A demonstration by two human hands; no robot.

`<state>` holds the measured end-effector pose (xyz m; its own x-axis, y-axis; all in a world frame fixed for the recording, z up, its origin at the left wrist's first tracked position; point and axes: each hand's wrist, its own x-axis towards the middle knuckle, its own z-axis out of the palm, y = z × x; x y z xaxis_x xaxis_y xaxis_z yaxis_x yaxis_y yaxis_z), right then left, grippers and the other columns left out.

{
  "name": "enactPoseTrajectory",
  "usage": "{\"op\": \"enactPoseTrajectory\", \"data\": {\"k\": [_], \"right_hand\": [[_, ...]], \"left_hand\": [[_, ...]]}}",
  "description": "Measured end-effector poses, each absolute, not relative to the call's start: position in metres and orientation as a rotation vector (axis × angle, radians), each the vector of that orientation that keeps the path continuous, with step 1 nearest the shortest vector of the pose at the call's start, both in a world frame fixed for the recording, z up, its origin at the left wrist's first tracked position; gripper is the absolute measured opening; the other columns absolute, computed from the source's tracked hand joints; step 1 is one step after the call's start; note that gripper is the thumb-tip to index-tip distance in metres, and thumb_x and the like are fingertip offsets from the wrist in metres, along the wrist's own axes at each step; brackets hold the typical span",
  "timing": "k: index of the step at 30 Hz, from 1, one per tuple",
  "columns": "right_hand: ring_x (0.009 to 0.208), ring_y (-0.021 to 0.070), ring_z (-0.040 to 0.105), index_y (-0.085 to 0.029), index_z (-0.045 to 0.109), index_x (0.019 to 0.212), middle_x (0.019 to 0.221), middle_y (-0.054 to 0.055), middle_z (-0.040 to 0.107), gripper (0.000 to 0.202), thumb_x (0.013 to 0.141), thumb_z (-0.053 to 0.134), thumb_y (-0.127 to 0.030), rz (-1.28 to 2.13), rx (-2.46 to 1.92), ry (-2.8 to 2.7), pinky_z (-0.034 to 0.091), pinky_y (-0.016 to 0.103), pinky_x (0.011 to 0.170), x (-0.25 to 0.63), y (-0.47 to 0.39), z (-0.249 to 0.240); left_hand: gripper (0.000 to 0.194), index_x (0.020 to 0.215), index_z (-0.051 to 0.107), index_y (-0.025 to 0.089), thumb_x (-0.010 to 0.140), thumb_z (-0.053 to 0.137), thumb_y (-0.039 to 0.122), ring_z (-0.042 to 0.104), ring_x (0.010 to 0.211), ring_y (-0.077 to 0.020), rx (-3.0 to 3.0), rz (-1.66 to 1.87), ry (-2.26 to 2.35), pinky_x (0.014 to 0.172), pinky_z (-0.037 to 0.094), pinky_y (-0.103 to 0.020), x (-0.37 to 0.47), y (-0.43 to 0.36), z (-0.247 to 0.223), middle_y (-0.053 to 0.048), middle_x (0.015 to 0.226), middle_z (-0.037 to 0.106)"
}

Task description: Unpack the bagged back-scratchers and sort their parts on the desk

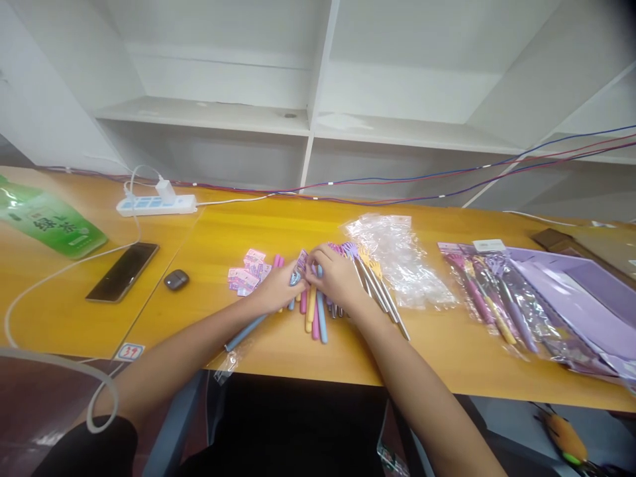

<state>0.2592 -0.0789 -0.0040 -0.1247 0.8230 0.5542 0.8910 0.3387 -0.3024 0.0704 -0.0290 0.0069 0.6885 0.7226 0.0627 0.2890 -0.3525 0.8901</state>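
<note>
Clasping a blue-handled scratcher (246, 332) in the left hand (281, 287), close to the head end, and meeting it with the right hand (335, 273) at a small printed card (301, 259): impossible to tell, through overlapping fingers, whether pinching that card or merely touching it. Slanting from under the left palm toward the near table edge, with clear film (231, 361) at the handle's tip: liable to snag there, and to tear or slide under a sharp pull. Liable also to crease or skew the card if squeezed by both sets of fingertips. Cramped just below the grip by loose coloured handles (315, 315), prone to rolling if nudged by the right wrist. Hemmed in on the right by metal rods (392, 308), easily knocked askew by a sweep of that arm. Flanked just left of the grip by scattered cards (246, 273), easily brushed apart by the left knuckles. Bordered beyond the rods by a heap of clear bags (402, 258), then by bagged scratchers (497, 301); well left, by a dark mouse (176, 280) and a phone (123, 271). Crossed at the left forearm by a looped white cable (54, 358), apt to catch during a reach leftward.
</note>
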Motion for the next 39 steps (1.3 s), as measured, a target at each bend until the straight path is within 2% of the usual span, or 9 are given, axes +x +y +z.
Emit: {"op": "enactPoseTrajectory", "data": {"k": [5, 9, 13, 17, 21, 27, 31, 35, 39], "right_hand": [[0.081, 0.021, 0.061, -0.024, 0.053, 0.089, 0.096, 0.006, 0.065, 0.013, 0.09, 0.064, -0.017, -0.139, -1.534, -1.933, 0.044, 0.031, 0.068, 0.257, -0.079, -0.006], [0.074, 0.0193, 0.058, -0.025, 0.052, 0.089, 0.09, 0.004, 0.065, 0.012, 0.09, 0.062, -0.018, -0.043, -1.591, -1.864, 0.039, 0.029, 0.063, 0.264, -0.078, -0.007], [0.069, 0.0186, 0.057, -0.024, 0.054, 0.099, 0.082, 0.001, 0.063, 0.005, 0.096, 0.056, -0.021, 0.09, -1.606, -1.675, 0.041, 0.03, 0.065, 0.28, -0.077, -0.004], [0.088, 0.0223, 0.063, -0.024, 0.06, 0.104, 0.096, 0.006, 0.066, 0.017, 0.106, 0.043, -0.024, 0.107, -1.429, -1.751, 0.048, 0.035, 0.081, 0.287, -0.078, 0.0], [0.104, 0.0252, 0.063, -0.023, 0.066, 0.109, 0.106, 0.009, 0.065, 0.026, 0.11, 0.04, -0.027, 0.192, -1.398, -1.758, 0.048, 0.041, 0.094, 0.283, -0.08, 0.005], [0.103, 0.0235, 0.06, -0.023, 0.067, 0.099, 0.108, 0.007, 0.061, 0.022, 0.105, 0.058, -0.042, 0.417, -1.32, -1.696, 0.05, 0.039, 0.093, 0.281, -0.078, 0.004], [0.108, 0.0235, 0.057, -0.023, 0.063, 0.093, 0.108, 0.008, 0.056, 0.026, 0.105, 0.054, -0.043, 0.262, -1.372, -1.533, 0.047, 0.039, 0.101, 0.292, -0.072, 0.002], [0.088, 0.0201, 0.055, -0.023, 0.057, 0.09, 0.093, 0.004, 0.056, 0.032, 0.103, 0.055, -0.051, 0.162, -1.47, -1.204, 0.049, 0.034, 0.083, 0.321, -0.069, 0.005], [0.062, 0.0133, 0.043, -0.022, 0.058, 0.086, 0.068, -0.004, 0.048, 0.04, 0.095, 0.065, -0.061, 0.536, -1.415, -1.133, 0.038, 0.027, 0.059, 0.338, -0.069, 0.005]], "left_hand": [[0.022, 0.107, 0.069, 0.024, 0.086, 0.065, 0.025, 0.073, 0.077, -0.0256, 1.927, 0.575, 0.775, 0.08, 0.057, -0.035, 0.07, -0.027, 0.008, 0.002, 0.07, 0.069], [0.025, 0.11, 0.07, 0.024, 0.087, 0.062, 0.024, 0.066, 0.061, -0.0202, 1.88, 0.517, 0.772, 0.067, 0.056, -0.031, 0.068, -0.027, 0.007, 0.004, 0.066, 0.068], [0.022, 0.108, 0.07, 0.023, 0.089, 0.06, 0.026, 0.057, 0.045, -0.0162, 1.782, 0.429, 0.784, 0.049, 0.046, -0.027, 0.067, -0.024, 0.006, 0.004, 0.063, 0.067], [0.022, 0.105, 0.07, 0.021, 0.089, 0.056, 0.027, 0.053, 0.038, -0.0171, 1.7, 0.379, 0.758, 0.04, 0.036, -0.026, 0.067, -0.022, 0.007, 0.003, 0.055, 0.063], [0.026, 0.112, 0.069, 0.021, 0.089, 0.057, 0.026, 0.054, 0.038, -0.0165, 1.717, 0.386, 0.771, 0.039, 0.038, -0.025, 0.067, -0.023, 0.008, 0.004, 0.056, 0.062], [0.026, 0.113, 0.069, 0.022, 0.091, 0.057, 0.027, 0.055, 0.04, -0.0153, 1.72, 0.384, 0.766, 0.042, 0.042, -0.025, 0.067, -0.025, 0.009, 0.004, 0.06, 0.065], [0.027, 0.112, 0.07, 0.022, 0.089, 0.056, 0.023, 0.058, 0.045, -0.0129, 1.759, 0.404, 0.738, 0.046, 0.045, -0.024, 0.067, -0.026, 0.01, 0.002, 0.075, 0.074], [0.03, 0.116, 0.067, 0.022, 0.089, 0.056, 0.023, 0.057, 0.043, -0.0119, 1.752, 0.381, 0.752, 0.04, 0.041, -0.022, 0.068, -0.025, 0.009, 0.0, 0.083, 0.076], [0.033, 0.119, 0.065, 0.021, 0.087, 0.056, 0.021, 0.052, 0.039, -0.0103, 1.702, 0.336, 0.759, 0.038, 0.038, -0.02, 0.067, -0.026, 0.013, 0.002, 0.076, 0.073]]}}
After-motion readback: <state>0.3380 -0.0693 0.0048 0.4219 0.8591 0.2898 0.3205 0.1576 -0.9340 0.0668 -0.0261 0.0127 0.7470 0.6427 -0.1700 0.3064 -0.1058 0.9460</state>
